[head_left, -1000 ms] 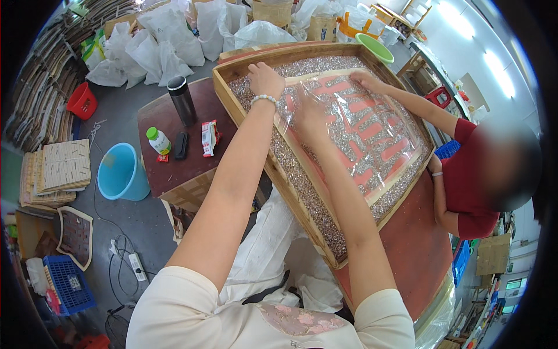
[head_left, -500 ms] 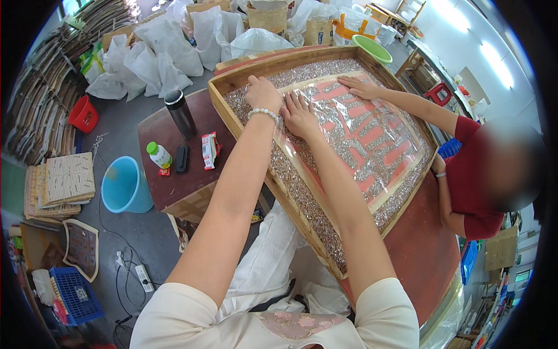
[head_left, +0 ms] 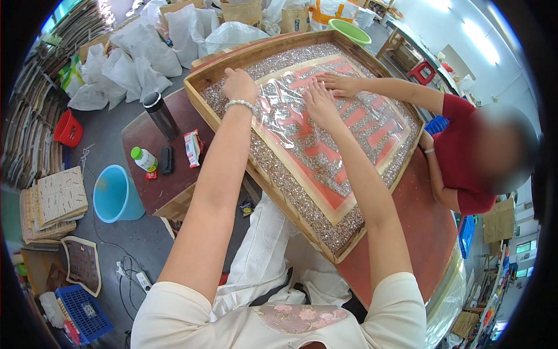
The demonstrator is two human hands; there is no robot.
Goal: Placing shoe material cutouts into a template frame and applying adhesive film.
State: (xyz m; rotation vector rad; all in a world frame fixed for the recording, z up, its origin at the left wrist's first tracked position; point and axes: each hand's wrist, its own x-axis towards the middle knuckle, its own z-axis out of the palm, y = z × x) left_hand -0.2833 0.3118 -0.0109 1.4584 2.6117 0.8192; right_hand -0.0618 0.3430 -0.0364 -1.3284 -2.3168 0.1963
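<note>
A wide wooden tray (head_left: 264, 185) filled with small silvery beads lies on a red table. In it sits a board with red shapes under a clear plastic film (head_left: 325, 131). My left hand (head_left: 239, 85) rests on the beads near the tray's far left corner, fingers curled, a bead bracelet on the wrist. My right hand (head_left: 319, 100) lies flat and spread on the film. A person in a red shirt (head_left: 465, 157) at the right presses a hand (head_left: 340, 83) on the film just beyond mine.
A small dark side table (head_left: 165, 180) at the left carries a black flask (head_left: 161, 114), a green-capped bottle (head_left: 143, 159), a snack packet (head_left: 191, 148) and a dark phone. A blue bucket (head_left: 115, 195), red basket (head_left: 68, 128), white sacks (head_left: 131, 64) and stacked boards (head_left: 55, 200) stand on the floor.
Both my hands have shifted slightly along the tray, the right one now spread flat on the film. The other person's hand has moved closer to mine.
</note>
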